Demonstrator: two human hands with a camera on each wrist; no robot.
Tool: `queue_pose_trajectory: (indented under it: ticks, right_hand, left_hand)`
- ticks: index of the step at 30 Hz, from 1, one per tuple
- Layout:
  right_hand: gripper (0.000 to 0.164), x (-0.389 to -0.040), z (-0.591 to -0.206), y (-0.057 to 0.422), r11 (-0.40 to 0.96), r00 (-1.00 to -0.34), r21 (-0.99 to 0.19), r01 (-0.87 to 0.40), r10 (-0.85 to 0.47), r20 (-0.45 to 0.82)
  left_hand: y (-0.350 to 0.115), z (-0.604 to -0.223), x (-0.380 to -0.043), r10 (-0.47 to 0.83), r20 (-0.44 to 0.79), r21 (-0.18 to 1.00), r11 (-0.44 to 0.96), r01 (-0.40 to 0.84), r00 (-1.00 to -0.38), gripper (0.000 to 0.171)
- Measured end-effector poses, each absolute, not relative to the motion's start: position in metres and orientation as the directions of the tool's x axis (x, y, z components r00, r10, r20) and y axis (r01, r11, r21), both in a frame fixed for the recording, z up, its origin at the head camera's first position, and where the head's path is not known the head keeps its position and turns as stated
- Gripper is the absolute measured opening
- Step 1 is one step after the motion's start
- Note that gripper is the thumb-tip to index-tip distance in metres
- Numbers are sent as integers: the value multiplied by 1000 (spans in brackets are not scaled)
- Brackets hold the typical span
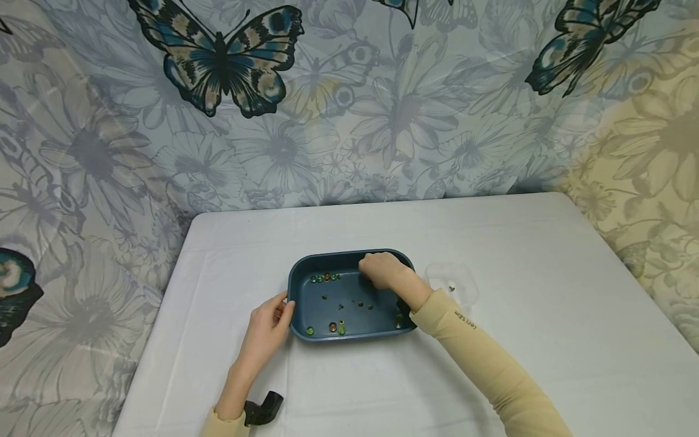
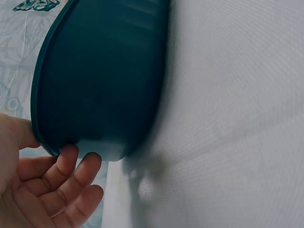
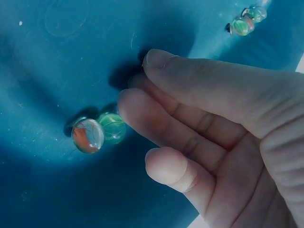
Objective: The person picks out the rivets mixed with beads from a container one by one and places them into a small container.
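Observation:
A dark blue rectangular tray lies on the table. My left hand grips its left rim, thumb above and fingers against the outer wall; the left wrist view shows this hand at the tray's side. Inside the tray's far right part is my right hand, fingers bent. Up close, the right hand has its thumb and fingers near the tray floor, beside a green marble and an orange-and-clear marble. Its fingertips are partly hidden, so whether they pinch anything is unclear.
More marbles sit along the tray's far left, others near its front edge, and small dark bits lie mid-tray. A clear plastic container with something tiny in it stands right of the tray. White cloth covers the table.

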State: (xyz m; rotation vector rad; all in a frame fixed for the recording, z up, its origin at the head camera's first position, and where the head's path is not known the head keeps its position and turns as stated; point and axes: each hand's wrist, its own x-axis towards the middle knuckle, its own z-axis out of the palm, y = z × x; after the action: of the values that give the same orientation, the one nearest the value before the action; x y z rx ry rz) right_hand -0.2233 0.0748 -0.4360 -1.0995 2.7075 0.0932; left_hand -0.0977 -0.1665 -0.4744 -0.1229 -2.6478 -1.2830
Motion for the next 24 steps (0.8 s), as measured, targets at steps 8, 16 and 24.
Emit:
queue_pose_trajectory:
  ticks: [8, 16, 24]
  right_hand:
    - [11, -223, -437, 75, 719, -699, -24, -694, -682, -214]
    - [10, -223, -436, 75, 717, -695, -37, -696, -686, -218]
    - [11, -224, -436, 74, 719, -693, -48, -693, -683, -229]
  left_hand:
    - [-166, -473, -97, -13, 206, 770, 619, 154, -978, 31]
    - [-166, -474, -98, -14, 205, 762, 629, 151, -979, 30]
    - [-166, -474, -98, -12, 212, 766, 624, 158, -977, 30]
